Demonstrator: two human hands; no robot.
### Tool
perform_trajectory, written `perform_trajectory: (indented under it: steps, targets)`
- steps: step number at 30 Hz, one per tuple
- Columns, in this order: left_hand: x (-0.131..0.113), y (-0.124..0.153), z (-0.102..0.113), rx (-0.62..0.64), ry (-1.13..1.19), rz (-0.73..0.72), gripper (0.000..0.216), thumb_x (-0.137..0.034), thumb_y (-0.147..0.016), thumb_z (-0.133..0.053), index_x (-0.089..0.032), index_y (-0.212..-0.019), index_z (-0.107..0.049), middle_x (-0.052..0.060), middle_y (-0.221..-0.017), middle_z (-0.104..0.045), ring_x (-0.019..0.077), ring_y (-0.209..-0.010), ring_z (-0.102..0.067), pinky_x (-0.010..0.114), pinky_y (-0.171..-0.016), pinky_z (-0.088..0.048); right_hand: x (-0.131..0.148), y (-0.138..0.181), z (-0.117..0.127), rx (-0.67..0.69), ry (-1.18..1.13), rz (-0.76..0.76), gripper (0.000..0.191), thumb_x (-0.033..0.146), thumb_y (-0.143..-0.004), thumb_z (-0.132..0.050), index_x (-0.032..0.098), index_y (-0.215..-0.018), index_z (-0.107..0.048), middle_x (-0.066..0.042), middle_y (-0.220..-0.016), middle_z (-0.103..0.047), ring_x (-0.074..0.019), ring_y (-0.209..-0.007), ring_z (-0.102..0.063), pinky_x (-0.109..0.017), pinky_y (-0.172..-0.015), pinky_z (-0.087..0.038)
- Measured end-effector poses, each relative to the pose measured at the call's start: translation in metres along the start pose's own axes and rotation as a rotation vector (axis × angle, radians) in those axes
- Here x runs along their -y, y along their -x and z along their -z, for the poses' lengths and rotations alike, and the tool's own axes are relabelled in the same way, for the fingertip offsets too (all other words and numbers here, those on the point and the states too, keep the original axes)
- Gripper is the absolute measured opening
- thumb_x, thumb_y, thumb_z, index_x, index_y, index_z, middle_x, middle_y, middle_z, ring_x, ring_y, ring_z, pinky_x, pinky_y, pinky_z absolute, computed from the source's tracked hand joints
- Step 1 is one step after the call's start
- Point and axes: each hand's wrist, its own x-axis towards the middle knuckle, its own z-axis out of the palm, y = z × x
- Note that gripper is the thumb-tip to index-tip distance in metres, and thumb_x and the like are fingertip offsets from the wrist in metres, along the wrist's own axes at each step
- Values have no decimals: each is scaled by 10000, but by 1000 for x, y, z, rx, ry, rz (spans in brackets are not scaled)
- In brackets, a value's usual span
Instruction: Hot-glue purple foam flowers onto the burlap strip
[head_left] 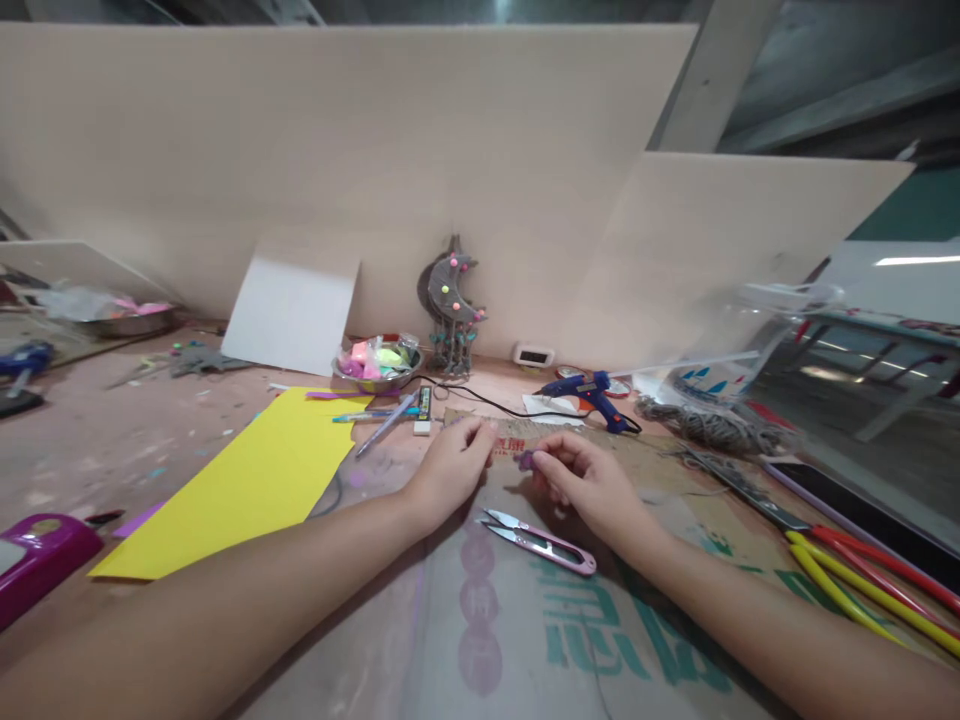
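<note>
Purple piece (526,460), small, one; location: at the fingertips of the right hand (589,480), above the printed covering (439,640) of the table, to the right of the left hand (450,472) and apart from it; exact shape and material too small and blurred to tell.

Grip, right: pinching the piece between thumb and forefinger, remaining fingers loosely curled; grip, left: thumb and fingertips drawn together, with nothing clearly visible between; bare or holding something fine, impossible to tell.

Handling, by judgement: very light; probably soft or pliable rather than stiff, hence easily crushed or bent by a hard squeeze; not evidently slippery, though small enough to drop from slack fingers; best hold: by the edge, between the pads of thumb and forefinger, with gentle pressure.

Adjacent: pink thread snips (537,546), one pair, lying near both hands on the wearer's side, blades parted, points to the left; blue glue gun (591,390), one, beyond the right hand; grey crescent ornament (441,298), one, upright before the pale board (337,150); yellow sheet (240,480), one, flat, left of the left hand.
</note>
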Motion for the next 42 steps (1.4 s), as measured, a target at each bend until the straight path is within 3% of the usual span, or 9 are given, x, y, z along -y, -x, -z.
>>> perform_trajectory:
  steps: [3, 8, 12, 28, 35, 42]
  targets:
    - [0, 0, 0, 15, -35, -18, 355, -414, -847, -372, -162, -618, -471, -26, -559, -463, 110, -553, -453, 228, -539, -352, -2, 0, 0, 3, 16, 3, 233, 407, -777, -531, 175, -794, -527, 48, -540, -510, -68, -422, -420, -180, -389, -337]
    - [-4, 0, -4, 81, 18, -28, 270, -368, -813, -453, -148, -832, -608, 39, -830, -631, 160, -809, -568, 248, -711, -423, -5, -2, 1, 8, -1, 15, 242, 420, -783, -526, 180, -812, -518, 48, -543, -520, -69, -422, -412, -184, -388, -326]
    - [-4, 1, -7, 142, -4, -10, 250, -355, -766, -513, -147, -837, -633, 41, -804, -652, 163, -752, -587, 255, -679, -442, -5, -3, 1, 18, -26, 40, 239, 418, -778, -541, 182, -804, -513, 54, -539, -517, -65, -412, -408, -189, -394, -320]
    - [-6, 4, -7, 140, -24, -33, 188, -316, -746, -539, -149, -748, -626, 23, -746, -646, 144, -717, -587, 230, -648, -445, -5, -3, 2, 1, 54, 33, 264, 426, -778, -527, 166, -808, -564, 46, -528, -506, -69, -407, -415, -192, -387, -333]
    - [-8, 2, -6, 143, -1, -31, 252, -337, -773, -511, -141, -871, -636, 52, -848, -663, 166, -792, -598, 257, -702, -460, -6, -2, 1, 5, 32, 63, 230, 400, -784, -531, 172, -809, -544, 45, -537, -518, -76, -436, -433, -196, -425, -355]
    - [-9, 2, -5, 139, -33, -57, 258, -348, -788, -485, -143, -799, -641, 46, -794, -658, 168, -769, -594, 261, -691, -455, -3, -1, 1, 26, 99, 62, 257, 416, -782, -523, 165, -807, -573, 34, -551, -528, -85, -446, -452, -202, -431, -368]
